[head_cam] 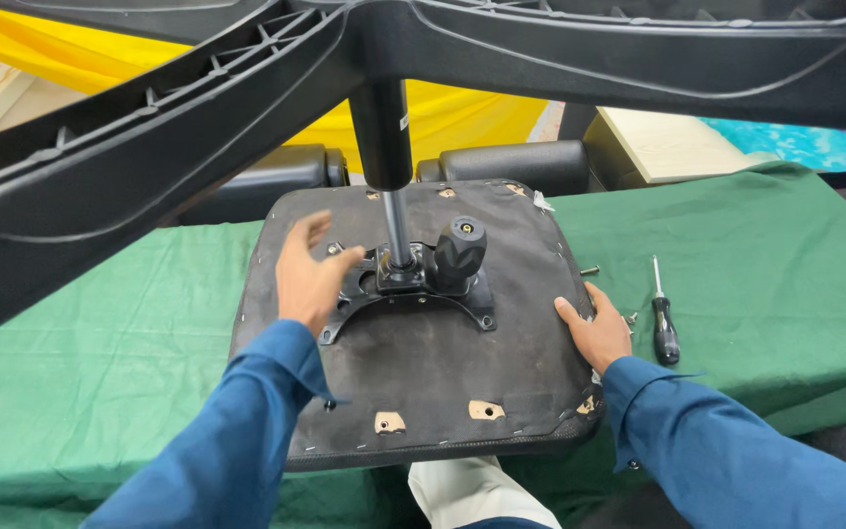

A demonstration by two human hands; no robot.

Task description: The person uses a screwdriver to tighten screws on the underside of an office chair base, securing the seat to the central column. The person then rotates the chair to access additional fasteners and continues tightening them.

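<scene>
An upside-down chair seat (423, 362) with a black fabric underside lies on the green cloth. A black metal mechanism plate (413, 284) with a knob (460, 250) is fixed at its middle. A gas-lift column (384, 137) rises from it to the black star-shaped chair base (149, 147) that spans the top of the view. My left hand (310, 279) hovers with fingers spread just left of the column, over the plate. My right hand (594, 328) rests on the seat's right edge, fingers gripping it.
A screwdriver (663, 318) with a black handle lies on the green cloth (100, 343) to the right of the seat, with loose screws (589, 270) near it. Black armrest pads (511, 162) sit behind the seat. A pale box (668, 142) stands at the back right.
</scene>
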